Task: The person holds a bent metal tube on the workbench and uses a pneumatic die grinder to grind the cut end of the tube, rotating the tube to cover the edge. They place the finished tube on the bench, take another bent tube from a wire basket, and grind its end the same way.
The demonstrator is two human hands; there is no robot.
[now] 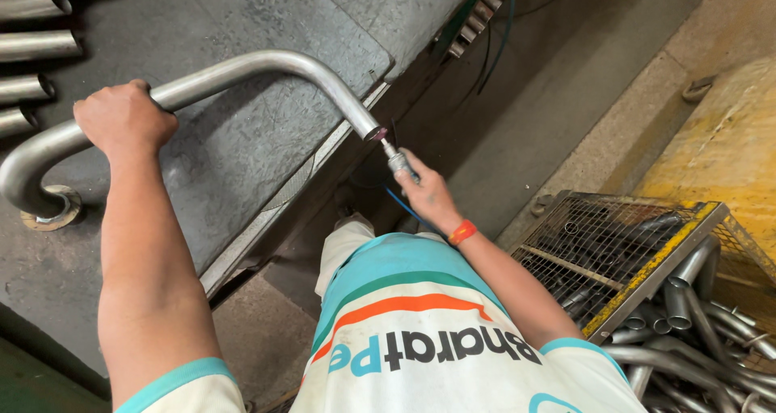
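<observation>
The bent pipe point(267, 65) lies on the grey bench point(226, 154), its open end past the edge. Left hand point(123, 118) is fisted around it, arm straight. Right hand point(424, 193) clasps a grinder point(396, 161), mostly hidden, its tip at the pipe's mouth. More pipes point(695, 332) lie right, cut off.

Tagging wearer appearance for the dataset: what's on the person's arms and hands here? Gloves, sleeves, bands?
No gloves: both the left hand and right hand are bare, forearms uncovered. An orange wristband sits on the right wrist. Short sleeves of a white shirt end in teal cuffs; the shirt also carries teal and orange stripes. No watch or rings visible.
</observation>
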